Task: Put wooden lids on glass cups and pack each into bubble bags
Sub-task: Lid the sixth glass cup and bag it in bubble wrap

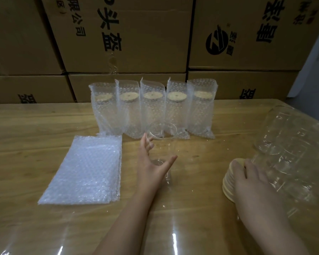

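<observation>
A clear glass cup (162, 133) stands on the wooden table (206, 150) in the middle. My left hand (151, 170) grips it from the left, fingers on the far side and thumb on the near side. My right hand (250, 186) lies over a stack of round wooden lids (227, 184) at the right, thumb and fingers curled on the top lid. Flat bubble bags (87, 170) lie in a pile at the left. Behind the cup, several lidded cups packed in bubble bags (153, 107) stand in a row.
A cluster of bare glass cups (291, 144) lies on its side at the right, touching the lid stack. Stacked cardboard boxes (129, 43) wall off the back of the table. A clear plastic sheet (173, 236) covers the table's near part.
</observation>
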### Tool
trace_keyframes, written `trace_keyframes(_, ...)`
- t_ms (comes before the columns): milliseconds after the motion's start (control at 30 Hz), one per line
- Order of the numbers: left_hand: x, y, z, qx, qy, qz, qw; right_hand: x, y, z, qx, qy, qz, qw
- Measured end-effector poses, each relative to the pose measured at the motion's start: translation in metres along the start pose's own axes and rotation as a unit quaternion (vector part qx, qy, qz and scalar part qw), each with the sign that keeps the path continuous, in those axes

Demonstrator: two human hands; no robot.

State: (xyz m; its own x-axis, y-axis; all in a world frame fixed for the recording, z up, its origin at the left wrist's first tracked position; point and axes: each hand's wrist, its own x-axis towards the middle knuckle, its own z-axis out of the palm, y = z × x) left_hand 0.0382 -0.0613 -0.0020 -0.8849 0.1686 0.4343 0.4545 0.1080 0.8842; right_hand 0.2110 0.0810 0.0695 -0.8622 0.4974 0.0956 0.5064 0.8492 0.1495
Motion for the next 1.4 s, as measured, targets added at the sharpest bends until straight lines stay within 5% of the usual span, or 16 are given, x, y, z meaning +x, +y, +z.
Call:
trace_keyframes(267, 0.001, 0.001, 0.0, -0.025, -0.022, -0.007, 0.999, 0.007, 0.01, 0.012, 0.074, 0.131, 0.018, 0.988)
trace_keyframes(833, 0.005, -0.002, -0.001, -0.044, -0.006, -0.07, 0.997, -0.011, 0.001, 0.002, 0.133, 0.21, -0.041, 0.968)
trace_keyframes(1067, 0.006, -0.004, 0.001, -0.068, -0.006, -0.065, 0.996, 0.025, -0.045, -0.057, 0.358, 0.321, -0.175, 0.859)
trace_keyframes(1200, 0.007, -0.004, 0.002, -0.072, 0.001, -0.074, 0.995, 0.067, -0.082, -0.072, 0.471, 0.306, -0.193, 0.804)
trace_keyframes(1400, 0.006, -0.007, 0.004, -0.088, 0.006, -0.069, 0.994, 0.096, -0.12, -0.04, 0.457, 0.234, -0.11, 0.851)
